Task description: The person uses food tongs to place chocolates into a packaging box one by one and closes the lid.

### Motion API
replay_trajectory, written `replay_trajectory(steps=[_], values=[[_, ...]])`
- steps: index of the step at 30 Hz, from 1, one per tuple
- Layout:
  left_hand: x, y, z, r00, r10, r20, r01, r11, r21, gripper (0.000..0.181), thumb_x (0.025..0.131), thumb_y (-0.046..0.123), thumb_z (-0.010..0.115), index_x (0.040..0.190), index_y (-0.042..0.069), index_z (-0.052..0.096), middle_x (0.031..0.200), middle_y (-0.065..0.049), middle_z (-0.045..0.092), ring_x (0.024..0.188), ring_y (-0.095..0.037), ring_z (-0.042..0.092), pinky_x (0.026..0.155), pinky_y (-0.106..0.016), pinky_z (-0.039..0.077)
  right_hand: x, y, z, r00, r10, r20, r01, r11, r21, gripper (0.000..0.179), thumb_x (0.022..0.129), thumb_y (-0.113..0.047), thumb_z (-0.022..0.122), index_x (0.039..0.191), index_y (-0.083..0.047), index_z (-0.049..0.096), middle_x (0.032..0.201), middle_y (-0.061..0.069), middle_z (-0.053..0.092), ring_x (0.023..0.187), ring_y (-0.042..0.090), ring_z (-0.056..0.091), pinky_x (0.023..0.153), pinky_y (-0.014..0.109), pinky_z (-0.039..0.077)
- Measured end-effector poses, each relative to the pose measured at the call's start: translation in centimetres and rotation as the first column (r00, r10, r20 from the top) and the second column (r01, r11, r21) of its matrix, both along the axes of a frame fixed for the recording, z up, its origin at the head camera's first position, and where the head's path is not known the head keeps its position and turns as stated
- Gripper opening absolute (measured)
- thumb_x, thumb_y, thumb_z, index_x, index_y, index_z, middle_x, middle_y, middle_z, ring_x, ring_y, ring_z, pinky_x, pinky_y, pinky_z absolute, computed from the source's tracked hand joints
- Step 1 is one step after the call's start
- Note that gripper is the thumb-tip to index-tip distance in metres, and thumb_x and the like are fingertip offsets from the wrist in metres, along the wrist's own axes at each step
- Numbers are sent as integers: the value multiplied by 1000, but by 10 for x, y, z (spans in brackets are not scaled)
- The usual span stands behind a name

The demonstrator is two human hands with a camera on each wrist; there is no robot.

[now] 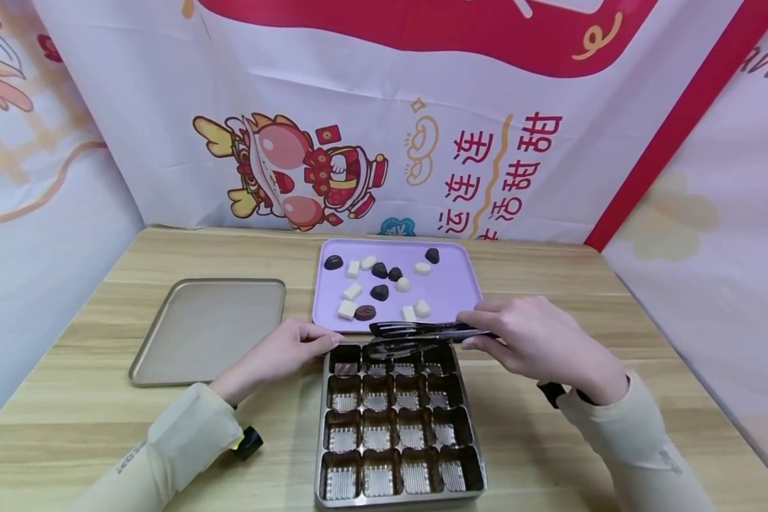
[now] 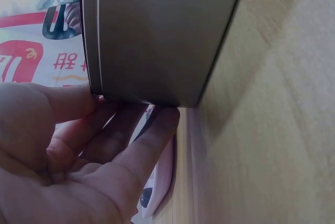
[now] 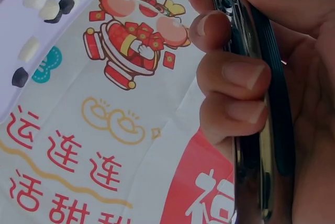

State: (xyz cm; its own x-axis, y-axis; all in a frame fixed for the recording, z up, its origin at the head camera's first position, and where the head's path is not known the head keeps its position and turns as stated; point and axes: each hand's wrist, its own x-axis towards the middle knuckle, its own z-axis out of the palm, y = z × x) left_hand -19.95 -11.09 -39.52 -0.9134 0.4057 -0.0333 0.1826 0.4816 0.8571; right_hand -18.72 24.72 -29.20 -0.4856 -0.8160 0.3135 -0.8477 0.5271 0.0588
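Observation:
A metal box [image 1: 325,427] with a brown plastic liner split into several square compartments stands in front of me. My left hand [image 1: 297,345] grips its far left corner; in the left wrist view the thumb lies at the rim and the fingertips touch the wall. My right hand [image 1: 537,341] holds black tongs [image 1: 435,333], their tips above the back row of compartments. Whether anything is between the tips cannot be made out. The back left compartment looks browner inside than the others. Behind the box, a lilac tray [image 1: 448,284] bears several dark and white chocolates [image 1: 380,292].
A flat gold-brown baking tray [image 1: 211,327] lies to the left on the wooden table [image 1: 70,427]. A printed cloth [image 1: 358,92] hangs along the table's back edge, with more cloth at both sides.

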Motion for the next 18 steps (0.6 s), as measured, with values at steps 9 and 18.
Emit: replay_trajectory(steps=[9,18], values=[[0,-2,0,1000,10,24,-10,1000,5,25,97,25,64,112,7,74,92,-3,68,64,-17,42,58,-33,39,0,-8,-5,1000,-3,11,3,999,37,14,89,-24,74,93,-16,65,76,-13,52,55,2,44,47,29,43],[0,-1,0,1000,10,26,-10,1000,2,26,97,26,64,112,7,75,88,-2,67,66,-18,42,58,-34,38,-2,-13,-15,999,-3,36,0,997,72,14,90,-26,72,89,-17,62,75,-13,53,53,4,45,46,31,44]])
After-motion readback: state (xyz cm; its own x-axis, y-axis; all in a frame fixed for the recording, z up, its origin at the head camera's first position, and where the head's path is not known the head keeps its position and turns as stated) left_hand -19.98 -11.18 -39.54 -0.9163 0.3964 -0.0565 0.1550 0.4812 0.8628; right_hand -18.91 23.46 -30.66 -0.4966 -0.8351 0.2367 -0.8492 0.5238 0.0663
